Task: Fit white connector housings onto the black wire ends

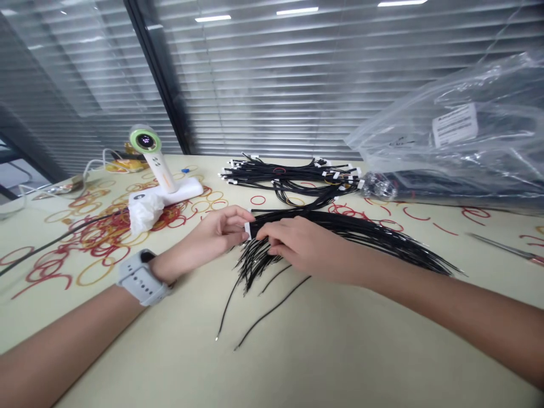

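A bundle of thin black wires (365,235) lies across the middle of the pale table (297,351). My left hand (215,232), with a grey watch on its wrist, pinches the bundle's near end, where a small white tag shows. My right hand (297,243) is curled over the same end, its fingers closed on the wires. Loose wire ends fan out below both hands, and two single black wires (263,314) lie apart on the table toward me.
Tied bundles of black wires with white tags (293,175) lie farther back. Red and yellow rubber bands (97,232) are scattered at left around a white handheld fan on its stand (159,170). Clear plastic bags (463,136) sit at right, with tweezers (505,248) nearby.
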Demonstrator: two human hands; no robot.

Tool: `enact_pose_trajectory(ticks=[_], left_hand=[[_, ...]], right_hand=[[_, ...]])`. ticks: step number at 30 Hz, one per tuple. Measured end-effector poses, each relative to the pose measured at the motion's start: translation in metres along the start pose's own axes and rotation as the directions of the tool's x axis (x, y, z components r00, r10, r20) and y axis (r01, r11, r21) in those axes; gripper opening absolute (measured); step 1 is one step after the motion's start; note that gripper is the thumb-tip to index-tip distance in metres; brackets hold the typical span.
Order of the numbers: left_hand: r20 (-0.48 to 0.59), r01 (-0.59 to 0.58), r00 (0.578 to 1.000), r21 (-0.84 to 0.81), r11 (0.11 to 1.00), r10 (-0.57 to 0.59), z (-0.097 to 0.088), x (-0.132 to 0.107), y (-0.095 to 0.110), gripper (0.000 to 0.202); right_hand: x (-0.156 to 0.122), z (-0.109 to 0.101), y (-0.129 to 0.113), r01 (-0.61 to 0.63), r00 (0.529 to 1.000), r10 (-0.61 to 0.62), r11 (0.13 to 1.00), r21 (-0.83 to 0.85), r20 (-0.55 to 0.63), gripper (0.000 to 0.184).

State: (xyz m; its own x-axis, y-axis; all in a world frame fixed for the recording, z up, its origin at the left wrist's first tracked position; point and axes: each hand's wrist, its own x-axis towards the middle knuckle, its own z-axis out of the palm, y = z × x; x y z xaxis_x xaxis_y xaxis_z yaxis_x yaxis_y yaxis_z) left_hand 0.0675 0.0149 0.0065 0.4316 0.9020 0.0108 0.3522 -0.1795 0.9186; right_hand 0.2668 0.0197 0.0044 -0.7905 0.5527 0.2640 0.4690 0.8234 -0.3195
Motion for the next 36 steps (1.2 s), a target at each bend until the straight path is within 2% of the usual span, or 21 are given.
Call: enact_pose_trajectory(ticks=[2,4,8,13,16,20,26,36], left_hand=[[-0.022,0.007,1.0,0.053,0.999,-0.006,0.001,-0.001,0.001,0.026],[-0.04,0.014,0.999,0.108,0.994,-0.01,0.002,-0.003,0.002,0.028],[-0.111,-0.008,0.994,0.119,0.993,0.021,0.006,-0.006,0.002,0.029],[-0.174,0.023,0.984,0.014,1.0,-0.021,0.012,-0.007,0.004,0.025],[-0.215,0.042,0.976,-0.032,0.999,-0.048,0.014,-0.007,0.005,0.024],[-0.211,0.083,0.973,-0.058,0.995,-0.093,0.016,-0.008,0.004,0.021],[-0.227,0.084,0.969,-0.067,0.994,-0.097,0.016,-0.008,0.0,0.023],[-0.239,0.137,0.957,-0.128,0.982,-0.165,0.016,-0.008,0.005,0.025]], right_hand=[[0.0,0.005,-0.004,0.023,0.999,-0.027,0.993,-0.112,-0.036,0.015],[-0.001,0.009,-0.008,-0.001,0.997,-0.009,0.992,-0.123,-0.081,0.018],[-0.003,0.018,-0.012,-0.08,0.972,0.093,0.994,0.069,-0.216,0.017],[-0.004,0.024,-0.007,-0.169,0.909,0.248,0.954,0.249,-0.334,0.016],[-0.004,0.023,-0.004,-0.216,0.89,0.308,0.935,0.283,-0.337,0.013],[-0.002,0.021,0.002,-0.233,0.887,0.312,0.939,0.253,-0.341,0.012],[-0.003,0.019,0.006,-0.271,0.857,0.343,0.934,0.231,-0.384,0.011],[-0.003,0.017,0.004,-0.267,0.868,0.333,0.939,0.219,-0.368,0.008]])
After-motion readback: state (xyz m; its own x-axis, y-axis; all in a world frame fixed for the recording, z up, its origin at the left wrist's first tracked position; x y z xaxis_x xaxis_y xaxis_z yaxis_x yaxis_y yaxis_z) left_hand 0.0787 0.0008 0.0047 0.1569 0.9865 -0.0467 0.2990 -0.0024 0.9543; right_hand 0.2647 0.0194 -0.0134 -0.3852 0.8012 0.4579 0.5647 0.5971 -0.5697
